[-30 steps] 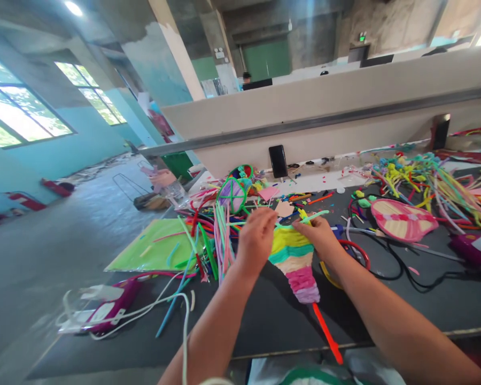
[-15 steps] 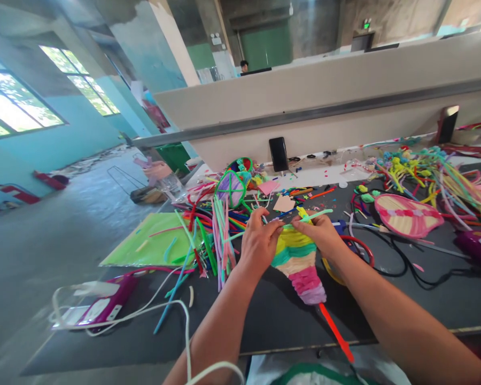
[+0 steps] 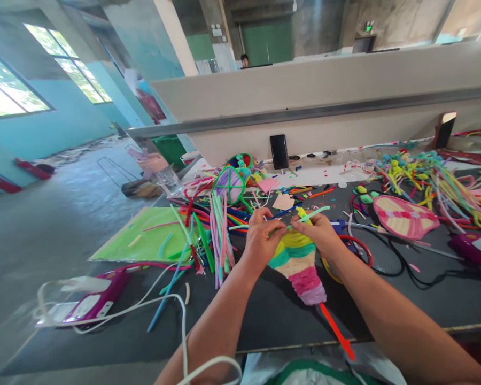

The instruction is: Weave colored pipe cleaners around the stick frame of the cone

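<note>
A striped piece made of pipe cleaners [image 3: 299, 258], yellow, teal, cream, pink and lilac, hangs between my hands over the dark table, with a red stem [image 3: 336, 330] pointing down toward me. My left hand [image 3: 263, 238] is closed, thumb and fingertips pinching at the piece's upper left edge. Opposite it, my right hand [image 3: 316, 231] pinches the top edge near a yellow tip. A light green pipe cleaner [image 3: 318, 213] runs along that edge, its ends sticking out past both hands. The fingertips hide where it meets the yellow stripe.
Left of my hands lie loose pipe cleaners [image 3: 220, 235] and a green sheet in plastic [image 3: 138, 235]. Purple power boxes [image 3: 98, 297] with white cables sit at either side. A pink-rimmed leaf shape [image 3: 404, 215] lies right. Behind, a phone [image 3: 279, 152] leans on the partition [image 3: 336, 128].
The view has shifted slightly. My left fingers have moved a little to the right, closer to my right hand along the green pipe cleaner. Both hands keep their pinch.
</note>
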The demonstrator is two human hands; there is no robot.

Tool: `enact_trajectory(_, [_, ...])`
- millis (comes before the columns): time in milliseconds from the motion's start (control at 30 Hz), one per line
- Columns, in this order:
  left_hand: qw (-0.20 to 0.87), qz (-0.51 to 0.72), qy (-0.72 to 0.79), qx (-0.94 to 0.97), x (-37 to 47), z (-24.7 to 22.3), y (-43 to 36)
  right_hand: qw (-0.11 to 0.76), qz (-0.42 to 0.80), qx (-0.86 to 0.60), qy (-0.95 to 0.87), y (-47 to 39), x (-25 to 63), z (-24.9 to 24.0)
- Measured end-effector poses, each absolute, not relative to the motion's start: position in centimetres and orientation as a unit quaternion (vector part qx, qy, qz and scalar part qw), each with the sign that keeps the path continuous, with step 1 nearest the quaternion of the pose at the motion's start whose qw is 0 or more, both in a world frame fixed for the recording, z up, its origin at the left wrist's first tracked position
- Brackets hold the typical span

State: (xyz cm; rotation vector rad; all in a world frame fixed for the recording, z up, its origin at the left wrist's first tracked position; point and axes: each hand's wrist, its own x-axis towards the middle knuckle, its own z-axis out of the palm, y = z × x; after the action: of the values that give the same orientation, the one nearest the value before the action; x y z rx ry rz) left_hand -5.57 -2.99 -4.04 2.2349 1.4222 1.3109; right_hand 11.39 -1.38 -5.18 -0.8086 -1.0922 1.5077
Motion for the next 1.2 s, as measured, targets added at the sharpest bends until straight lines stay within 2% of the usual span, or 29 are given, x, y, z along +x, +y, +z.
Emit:
enact_trajectory(433, [0.083,0.427,0.485,0.759,-6.1,-4.6,-2.4,0.463,0.711,-0.326,-0.418,-2.9,11.8,-3.8])
enact_trajectory(667, [0.07,0.393,0.492,0.774,-5.7,-4.6,-2.5,0.553,0.698,-0.308,-0.336,-4.7,10.3,-5.9])
enact_trajectory(1000, [0.056,0.35,0.482,0.801,-4.9,-4.3,-3.3,0.575,0.669,-0.318,-0.348,-5.0,10.3,-6.9])
enact_trajectory(1200, [0.01,0.33,0.474,0.816,-4.8,-4.2,-3.7,0.579,0.669,-0.319,-0.338,-5.1,10.1,-7.5])
